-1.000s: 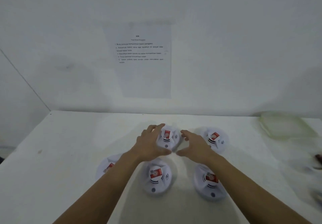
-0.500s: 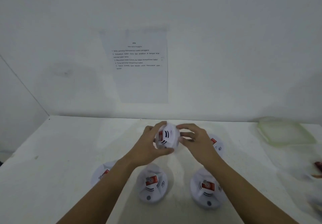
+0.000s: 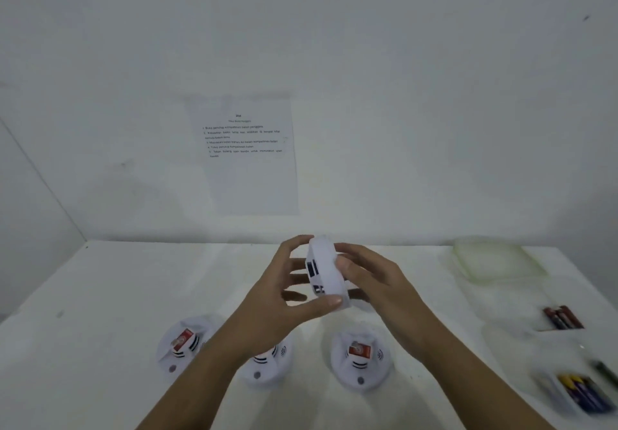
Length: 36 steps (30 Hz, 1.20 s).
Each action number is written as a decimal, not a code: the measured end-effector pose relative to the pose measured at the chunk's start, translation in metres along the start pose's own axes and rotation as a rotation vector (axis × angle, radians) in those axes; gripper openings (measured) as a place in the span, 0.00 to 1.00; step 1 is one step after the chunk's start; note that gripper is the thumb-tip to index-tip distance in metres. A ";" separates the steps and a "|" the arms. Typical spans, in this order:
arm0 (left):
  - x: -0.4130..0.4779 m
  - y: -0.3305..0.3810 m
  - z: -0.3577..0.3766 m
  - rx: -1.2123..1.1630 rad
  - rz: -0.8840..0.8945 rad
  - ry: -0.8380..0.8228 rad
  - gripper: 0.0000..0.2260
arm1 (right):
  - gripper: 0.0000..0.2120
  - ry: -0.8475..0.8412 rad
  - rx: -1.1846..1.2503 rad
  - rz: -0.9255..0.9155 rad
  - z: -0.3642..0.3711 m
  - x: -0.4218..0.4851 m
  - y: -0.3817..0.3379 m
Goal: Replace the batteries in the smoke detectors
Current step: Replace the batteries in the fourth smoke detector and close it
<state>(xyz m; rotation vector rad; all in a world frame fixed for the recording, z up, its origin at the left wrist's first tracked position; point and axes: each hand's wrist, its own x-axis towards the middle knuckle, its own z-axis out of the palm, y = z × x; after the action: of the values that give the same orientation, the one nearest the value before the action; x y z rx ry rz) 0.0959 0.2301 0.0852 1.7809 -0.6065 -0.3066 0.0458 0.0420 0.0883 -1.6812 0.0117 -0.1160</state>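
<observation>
I hold a white round smoke detector [image 3: 326,272] in the air above the table, turned on its edge so its dark side slots face me. My left hand [image 3: 284,292] grips it from the left with the thumb under it. My right hand [image 3: 371,279] grips it from the right. Three more white smoke detectors with red labels lie on the table below: one at the left [image 3: 182,346], one in the middle [image 3: 267,362] partly hidden by my left forearm, one at the right [image 3: 359,357].
The white table [image 3: 100,296] meets a white wall with a printed instruction sheet [image 3: 244,152]. A clear plastic lid or tray [image 3: 495,260] lies at the back right. Red batteries [image 3: 561,317] and a blurred pack of dark batteries [image 3: 582,393] lie at the right edge.
Both hands closed on the back-row detector, lifted it off the table and tipped it onto its edge. The camera view has tilted up a little.
</observation>
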 end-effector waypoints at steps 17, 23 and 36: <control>-0.013 0.017 0.092 0.100 0.106 0.009 0.43 | 0.18 0.079 -0.425 -0.236 -0.079 -0.055 0.003; -0.018 0.020 0.109 0.044 0.130 -0.016 0.43 | 0.23 -0.045 -0.538 -0.319 -0.099 -0.071 -0.006; -0.021 0.012 0.154 -0.007 0.129 0.051 0.42 | 0.30 0.027 -0.588 -0.306 -0.114 -0.086 0.021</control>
<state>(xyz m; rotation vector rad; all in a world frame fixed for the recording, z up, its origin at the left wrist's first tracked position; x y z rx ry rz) -0.0011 0.1142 0.0491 1.7284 -0.6797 -0.1736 -0.0475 -0.0667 0.0736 -2.2603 -0.2098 -0.3962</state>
